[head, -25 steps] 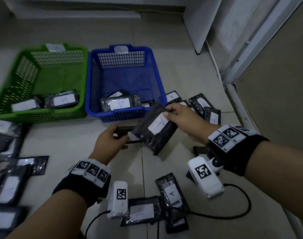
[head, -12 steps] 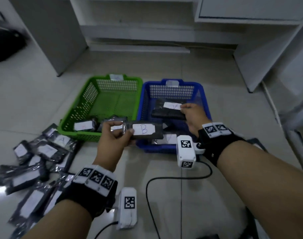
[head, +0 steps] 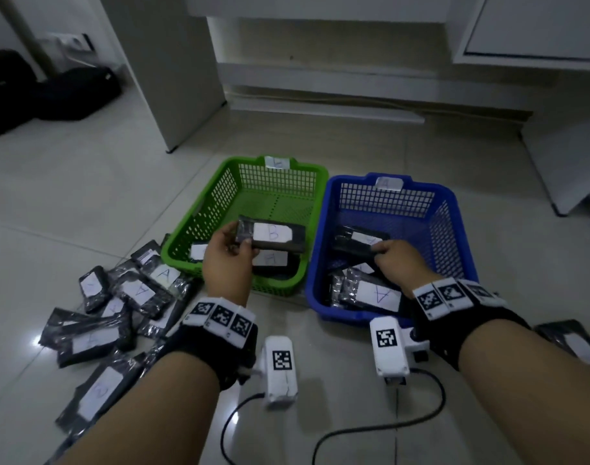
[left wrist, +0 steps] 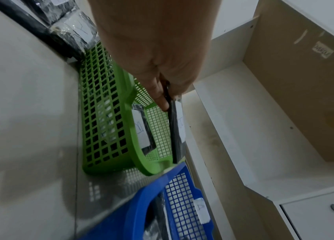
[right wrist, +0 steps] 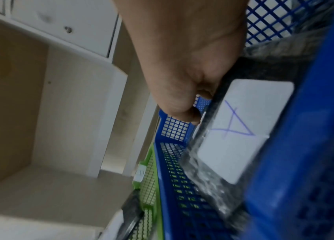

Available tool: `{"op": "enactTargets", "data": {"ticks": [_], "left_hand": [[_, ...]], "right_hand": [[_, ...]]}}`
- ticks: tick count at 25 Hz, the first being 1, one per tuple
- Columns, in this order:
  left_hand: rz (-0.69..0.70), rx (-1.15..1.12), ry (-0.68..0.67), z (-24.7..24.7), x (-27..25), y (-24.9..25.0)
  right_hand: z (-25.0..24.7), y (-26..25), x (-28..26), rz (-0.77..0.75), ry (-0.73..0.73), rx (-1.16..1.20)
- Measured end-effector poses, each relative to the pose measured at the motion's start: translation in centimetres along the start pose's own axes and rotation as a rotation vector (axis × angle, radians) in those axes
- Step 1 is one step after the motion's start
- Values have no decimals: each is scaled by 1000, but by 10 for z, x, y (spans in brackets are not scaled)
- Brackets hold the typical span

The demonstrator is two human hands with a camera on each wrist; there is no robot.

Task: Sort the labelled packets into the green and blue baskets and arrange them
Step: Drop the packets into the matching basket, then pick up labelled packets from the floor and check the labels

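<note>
My left hand (head: pixel 238 237) pinches the end of a black packet labelled B (head: pixel 273 233) and holds it level over the green basket (head: pixel 216 199). The left wrist view shows that B packet (left wrist: pixel 173 129) edge-on between my thumb and fingers. My right hand (head: pixel 380 252) grips a black packet labelled A (head: pixel 360 241) low inside the blue basket (head: pixel 451 236). In the right wrist view the A packet's white label (right wrist: pixel 242 129) faces up beside the blue basket rim (right wrist: pixel 309 146). Each basket holds other packets underneath.
Several loose labelled packets (head: pixel 119 310) lie heaped on the floor tiles left of the green basket. Another packet (head: pixel 575 344) lies at the right edge. White cabinets (head: pixel 320 62) stand behind the baskets, and black cables (head: pixel 387 427) trail on the floor near me.
Both hands moved forward from the floor pile to the baskets. My left hand carried the B packet over the green basket; my right hand lowered the A packet into the blue one.
</note>
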State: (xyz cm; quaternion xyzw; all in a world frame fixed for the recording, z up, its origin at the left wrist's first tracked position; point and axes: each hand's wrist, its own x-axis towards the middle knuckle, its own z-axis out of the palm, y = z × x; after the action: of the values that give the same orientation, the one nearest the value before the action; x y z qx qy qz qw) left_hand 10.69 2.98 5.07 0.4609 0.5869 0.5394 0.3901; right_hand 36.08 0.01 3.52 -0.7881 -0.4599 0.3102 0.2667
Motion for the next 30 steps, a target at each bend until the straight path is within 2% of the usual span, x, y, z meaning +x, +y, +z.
{"op": "enactTargets", "data": {"ticks": [4,6,9,12,14,16,21,26,30], "left_hand": [[56,321,81,-9,21,-7],[85,505,16,-10,25,-11],[139,660,-90,-12,20,-15],[360,756,-170,-18,6,-23],[493,846,-243,-24,-9,-31],[558,921,-315,-30,-17,-35],[545,973,-465,-40,-21,-29],[599,779,-460,-34,-80,-19],[557,639,-752,-5,-153,-27]], "right_hand": [[7,-10,-37,-288,196,-356],[19,-14,-60,-421,185,-409],[40,-14,-87,-483,155,-452],[51,-5,-100,-550,189,-450],[52,4,-111,-552,164,-481],[49,15,-123,-558,168,-534],[25,42,-147,-501,212,-484],[-4,83,-189,-426,220,-385],[-32,123,-228,-242,162,-346]]}}
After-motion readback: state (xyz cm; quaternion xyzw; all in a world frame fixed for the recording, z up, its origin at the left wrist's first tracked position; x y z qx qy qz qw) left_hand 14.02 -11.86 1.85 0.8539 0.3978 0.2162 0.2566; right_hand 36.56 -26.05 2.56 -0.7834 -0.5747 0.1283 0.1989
